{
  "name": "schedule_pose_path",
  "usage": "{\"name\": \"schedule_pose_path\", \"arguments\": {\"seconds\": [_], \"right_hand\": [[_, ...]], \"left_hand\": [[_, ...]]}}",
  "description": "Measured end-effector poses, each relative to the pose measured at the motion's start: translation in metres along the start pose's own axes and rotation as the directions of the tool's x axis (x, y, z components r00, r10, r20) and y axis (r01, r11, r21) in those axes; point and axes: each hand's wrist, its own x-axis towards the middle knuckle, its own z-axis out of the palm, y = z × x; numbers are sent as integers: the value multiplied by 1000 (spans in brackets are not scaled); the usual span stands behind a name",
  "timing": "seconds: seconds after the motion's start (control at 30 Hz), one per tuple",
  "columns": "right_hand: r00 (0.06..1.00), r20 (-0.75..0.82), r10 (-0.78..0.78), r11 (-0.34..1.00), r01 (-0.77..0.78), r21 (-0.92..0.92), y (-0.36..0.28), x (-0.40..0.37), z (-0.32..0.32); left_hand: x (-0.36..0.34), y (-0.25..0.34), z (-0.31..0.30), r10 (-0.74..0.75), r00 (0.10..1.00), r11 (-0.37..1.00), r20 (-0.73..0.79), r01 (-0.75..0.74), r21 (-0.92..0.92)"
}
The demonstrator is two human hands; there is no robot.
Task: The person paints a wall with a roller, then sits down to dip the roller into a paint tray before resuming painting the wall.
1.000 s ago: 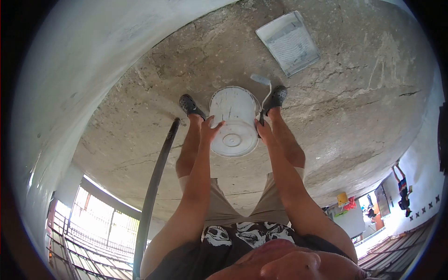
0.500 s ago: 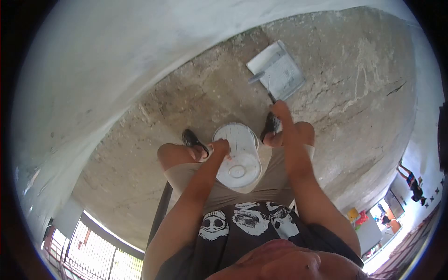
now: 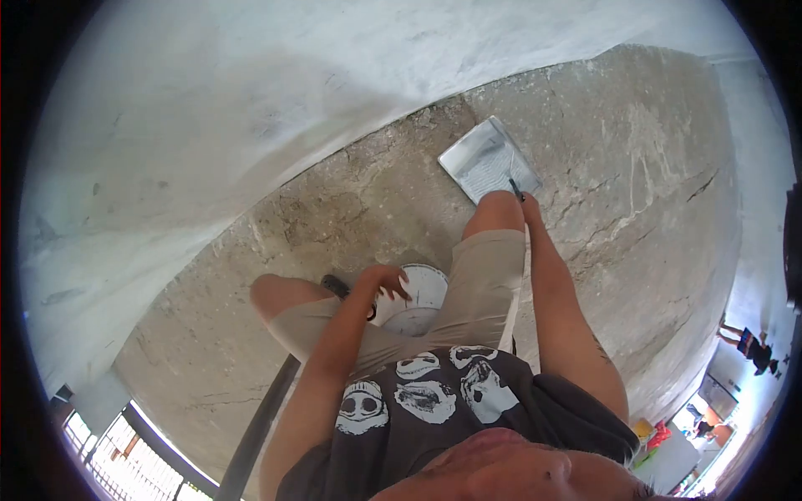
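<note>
My right hand (image 3: 530,206), partly hidden behind my raised knee, grips the dark handle of a paint roller (image 3: 516,188). The roller's thin wire frame reaches into a white paint tray (image 3: 508,149), which lies on the concrete floor beyond that knee. Over the white bucket (image 3: 426,288) between my legs hangs my left hand (image 3: 387,280), its fingers apart and bent down, holding nothing. My thigh and arm cover part of the bucket.
A whitish wall (image 3: 276,92) rises along the far and left side of the cracked floor (image 3: 618,192). Beside my left hip is a dark pole (image 3: 263,426). Another person (image 3: 756,351) stands far off at the right.
My body has shifted and my right knee has swung inward over the bucket's side. The roller has moved lower in the tray. My left hand has moved slightly left and its fingers have spread.
</note>
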Motion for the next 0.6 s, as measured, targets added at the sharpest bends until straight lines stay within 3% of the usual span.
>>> {"name": "schedule_pose_path", "arguments": {"seconds": [0.03,0.07,0.1,0.13,0.2,0.23,0.3,0.33,0.4,0.43,0.5,0.53,0.6], "right_hand": [[1000,5,-6,1000,6,1,10,-7,14],[999,11,34,999,-34,21,16,-11,29],[997,18,79,996,-80,45,16,-16,38],[997,16,77,995,-78,58,15,-18,43],[994,16,112,986,-113,122,14,-27,50],[994,15,112,985,-113,130,13,-31,50],[996,-86,2,999,2,43,1,-32,45],[996,-84,-1,999,5,47,-9,-35,38],[999,-49,-24,999,22,-43,-33,-37,23],[998,-57,-26,999,24,-40,-36,-31,28],[989,5,-146,976,145,-166,-37,-11,37],[988,22,-150,970,152,-188,-41,-7,39],[996,69,-61,961,77,-267,-55,-1,34]], "left_hand": [[2,-5,-2,-2,1000,1000,-4,2,-7],[3,-8,-7,144,949,984,-280,-107,143],[1,-9,-13,310,807,934,-503,-161,318],[-3,-11,-18,306,806,934,-507,-150,325],[-12,-10,-23,432,422,902,-797,-202,382],[-34,2,-22,433,422,901,-797,-195,387],[-105,42,-19,271,543,947,-794,-297,121],[-119,46,-14,268,542,949,-797,-293,120],[-143,50,-14,398,389,911,-831,-269,311],[-160,58,-14,404,383,909,-830,-269,319],[-176,66,-10,385,403,838,-830,-530,130],[-164,52,-18,372,406,832,-835,-544,106],[-135,21,-31,508,320,835,-799,-411,366]]}}
